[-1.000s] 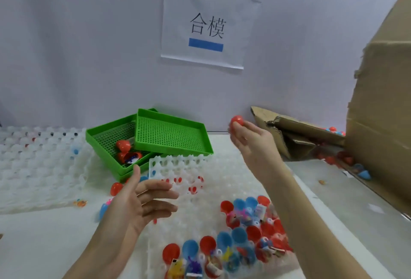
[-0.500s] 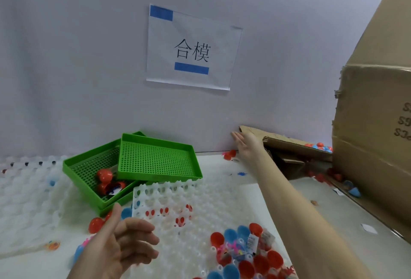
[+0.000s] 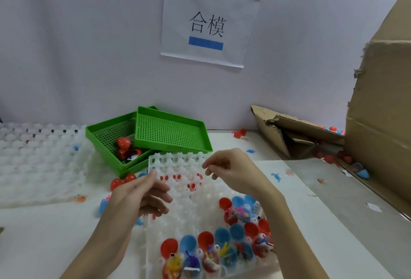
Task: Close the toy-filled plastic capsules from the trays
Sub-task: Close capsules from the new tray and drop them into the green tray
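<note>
Right hand [image 3: 231, 172]: back from the cardboard box [image 3: 295, 132], empty, fingers loosely curled above white tray [image 3: 178, 163].
Left hand [image 3: 142, 196]: raised higher, relaxed, holding nothing.

Pale wall [image 3: 89, 45], paper sign [image 3: 209, 23], white table [image 3: 33, 234].

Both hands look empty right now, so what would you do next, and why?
Probably lower the right hand to an open capsule in the white tray and pick it up: neither it nor the left hand holds anything, and open toy-filled capsules wait there.
</note>
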